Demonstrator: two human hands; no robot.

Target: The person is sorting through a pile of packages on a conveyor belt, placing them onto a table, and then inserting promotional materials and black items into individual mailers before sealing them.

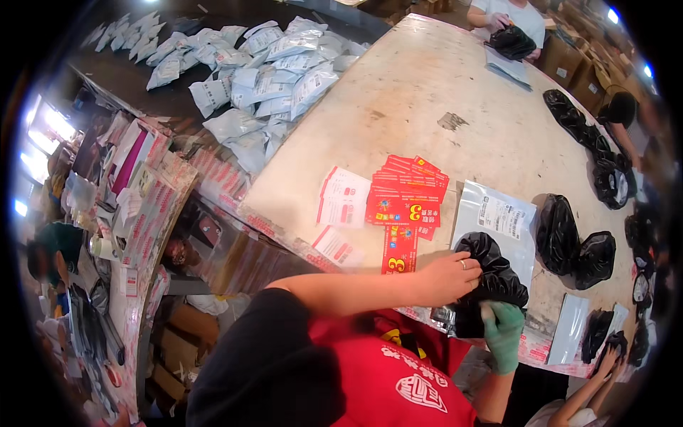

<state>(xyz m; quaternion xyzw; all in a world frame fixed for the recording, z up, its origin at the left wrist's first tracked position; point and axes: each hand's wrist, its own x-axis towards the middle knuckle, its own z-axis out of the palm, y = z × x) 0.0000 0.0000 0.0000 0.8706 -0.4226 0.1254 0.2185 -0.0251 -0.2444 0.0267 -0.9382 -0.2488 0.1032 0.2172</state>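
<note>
My left hand (452, 276), bare with a ring, grips the top of a black plastic bag (491, 274) at the near table edge. My right hand (504, 333), in a green glove, holds the same bag from below. The bag lies partly on a grey mailer envelope (494, 213) with a white label. Just left of my hands a fanned stack of red cards (405, 196) lies on the table, with one red card (400, 249) hanging toward me.
White slips (343, 198) lie left of the cards. Several black bags (573, 238) sit at the right, more along the far right edge (583, 128). A heap of grey mailers (263, 71) lies far left. Another person (509, 21) holds a black bag at the far end. Someone's hand (605, 363) reaches in lower right.
</note>
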